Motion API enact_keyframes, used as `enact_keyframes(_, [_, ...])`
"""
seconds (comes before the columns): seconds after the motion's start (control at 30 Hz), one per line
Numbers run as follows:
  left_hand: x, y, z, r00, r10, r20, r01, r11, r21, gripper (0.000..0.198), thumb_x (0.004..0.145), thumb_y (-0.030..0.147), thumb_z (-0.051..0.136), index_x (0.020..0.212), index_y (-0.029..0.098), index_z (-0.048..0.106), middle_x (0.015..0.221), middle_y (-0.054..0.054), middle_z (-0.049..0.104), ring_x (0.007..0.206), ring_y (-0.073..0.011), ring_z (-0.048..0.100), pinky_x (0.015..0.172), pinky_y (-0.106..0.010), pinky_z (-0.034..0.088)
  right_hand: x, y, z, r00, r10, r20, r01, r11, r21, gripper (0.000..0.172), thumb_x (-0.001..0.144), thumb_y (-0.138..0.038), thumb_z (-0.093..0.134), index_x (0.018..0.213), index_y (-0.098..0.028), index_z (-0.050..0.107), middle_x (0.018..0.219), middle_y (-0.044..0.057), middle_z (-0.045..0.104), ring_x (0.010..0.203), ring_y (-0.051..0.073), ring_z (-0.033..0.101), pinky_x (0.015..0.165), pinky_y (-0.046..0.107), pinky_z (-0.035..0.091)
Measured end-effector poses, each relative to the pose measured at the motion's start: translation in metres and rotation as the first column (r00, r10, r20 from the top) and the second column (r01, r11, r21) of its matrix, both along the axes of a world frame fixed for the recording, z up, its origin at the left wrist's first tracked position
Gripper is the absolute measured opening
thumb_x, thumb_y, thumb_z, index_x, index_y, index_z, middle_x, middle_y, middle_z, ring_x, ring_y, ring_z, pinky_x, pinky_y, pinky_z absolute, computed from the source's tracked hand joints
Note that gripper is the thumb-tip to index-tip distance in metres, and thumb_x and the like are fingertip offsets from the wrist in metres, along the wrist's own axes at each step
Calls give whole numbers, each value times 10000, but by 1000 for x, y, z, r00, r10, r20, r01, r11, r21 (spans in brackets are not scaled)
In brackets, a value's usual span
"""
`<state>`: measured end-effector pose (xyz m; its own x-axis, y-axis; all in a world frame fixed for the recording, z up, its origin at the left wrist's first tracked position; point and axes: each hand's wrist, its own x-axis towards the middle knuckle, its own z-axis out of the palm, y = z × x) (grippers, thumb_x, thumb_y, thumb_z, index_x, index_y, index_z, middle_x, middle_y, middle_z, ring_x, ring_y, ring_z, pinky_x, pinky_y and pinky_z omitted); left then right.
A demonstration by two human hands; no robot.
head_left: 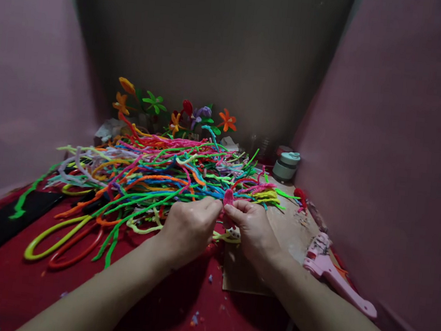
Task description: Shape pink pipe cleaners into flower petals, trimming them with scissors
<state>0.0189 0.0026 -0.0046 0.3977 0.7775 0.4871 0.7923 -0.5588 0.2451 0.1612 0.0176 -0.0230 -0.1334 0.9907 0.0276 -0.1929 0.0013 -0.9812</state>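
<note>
Both hands meet in the middle of the view around a small pink pipe-cleaner loop point(229, 197). My right hand point(251, 226) pinches it between thumb and forefinger. My left hand point(193, 223) is closed against its lower left side, with the fingertips partly hidden behind the knuckles. Just beyond the hands spreads a large heap of multicoloured pipe cleaners point(149, 179), green, orange, pink, blue and yellow. Under my right hand lies a flat piece of cardboard point(244, 277).
Finished pipe-cleaner flowers point(228, 120) stand behind the heap. A mint-lidded jar point(286, 165) is at the back right. A pink glue gun-like tool point(334, 275) lies right of the cardboard. Red cloth point(175, 307) covers the table, with pink walls at both sides.
</note>
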Motion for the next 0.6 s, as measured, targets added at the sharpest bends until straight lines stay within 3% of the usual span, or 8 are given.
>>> enact_keyframes(0.07, [0,-2,-4,995,17,-100,-10,997,74,160,775,154,422,694,175,558,621,-27,545,533,-122,452,482,-243,242,-1,1,-2,999,-7,-47,6,1000,-25,211,612,-288,654,524,-147,526,501,-30,501,491,84,401,516,234,305])
enact_keyframes(0.13, [-1,-1,-7,996,31,-85,-25,997,79,172,793,169,414,691,181,552,612,-23,540,530,-120,454,490,-241,254,-1,3,-3,997,-6,-80,3,999,-31,211,606,-294,663,525,-146,536,496,-29,502,490,85,408,525,236,311])
enact_keyframes(0.2, [-1,2,-6,999,44,29,-45,998,42,181,816,224,420,701,188,556,612,-14,543,539,-115,464,520,-232,289,-1,4,-1,993,16,-117,-21,999,-39,198,608,-297,670,548,-142,563,511,-24,515,501,90,427,541,240,324])
enact_keyframes(0.27, [-1,5,-2,965,64,254,-44,996,-82,176,815,300,451,730,194,563,617,-1,551,534,-106,474,533,-222,322,0,4,3,983,43,-176,-56,996,-65,180,605,-293,681,583,-141,589,535,-23,534,510,90,443,550,240,335])
enact_keyframes(0.33, [-1,9,3,835,148,530,24,953,-303,185,790,368,488,790,194,552,612,20,547,484,-93,468,485,-211,333,1,3,9,965,45,-260,-75,991,-108,160,592,-274,700,625,-147,609,557,-27,556,511,86,456,542,234,340])
enact_keyframes(0.4, [0,11,7,668,254,699,181,856,-484,224,749,394,541,829,185,540,607,40,537,424,-73,440,419,-197,314,3,2,15,941,34,-336,-86,986,-141,157,577,-249,717,662,-154,625,573,-31,576,510,83,468,522,226,341])
enact_keyframes(0.5, [4,11,7,529,264,807,422,742,-520,255,675,340,641,839,157,575,713,12,597,531,-78,526,494,-193,399,3,0,18,915,74,-398,-143,979,-148,149,603,-249,707,701,-158,640,575,-31,584,496,82,473,490,224,342])
enact_keyframes(0.6, [11,8,1,434,294,852,535,677,-506,273,671,334,653,872,157,600,836,-33,642,685,-133,601,594,-238,464,2,-1,14,915,135,-380,-199,971,-133,159,642,-274,683,742,-154,654,586,-21,588,499,91,484,485,230,355])
